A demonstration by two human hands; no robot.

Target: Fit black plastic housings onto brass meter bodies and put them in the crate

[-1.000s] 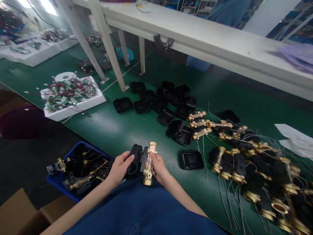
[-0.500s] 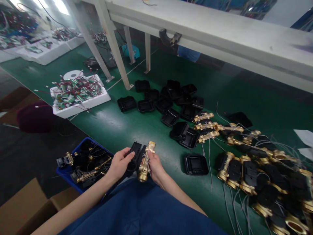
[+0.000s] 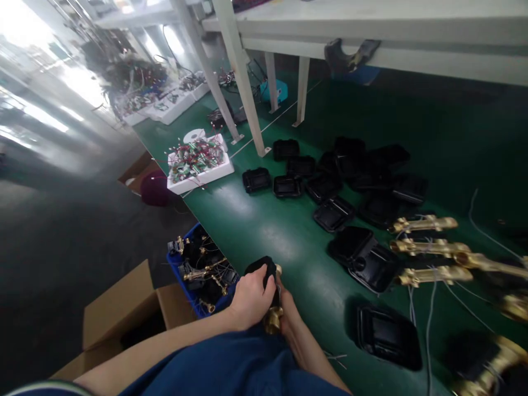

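Note:
Close to my body at the table's front edge, my left hand (image 3: 252, 297) presses its fingers over a black plastic housing (image 3: 262, 265). Against the housing's right side stands a brass pipe fitting (image 3: 273, 319), its lower end poking out below my fingers. My right hand (image 3: 287, 305) wraps round the fitting from the right; most of its fingers are hidden behind the parts. Right of my hands, an open black case half (image 3: 388, 335) lies on the green tabletop (image 3: 264, 225).
Several black case parts (image 3: 334, 213) and brass fittings with grey wires (image 3: 433, 276) lie to the right. A blue crate (image 3: 193, 300) of assemblies and a cardboard box (image 3: 119, 302) stand lower left. A white foam tray (image 3: 206, 177) holds wired parts. White shelf legs (image 3: 243, 82) rise behind.
The view has swung left. The black housing and brass fitting, held side by side before, are now pressed together, and my left hand has moved over the top of the housing.

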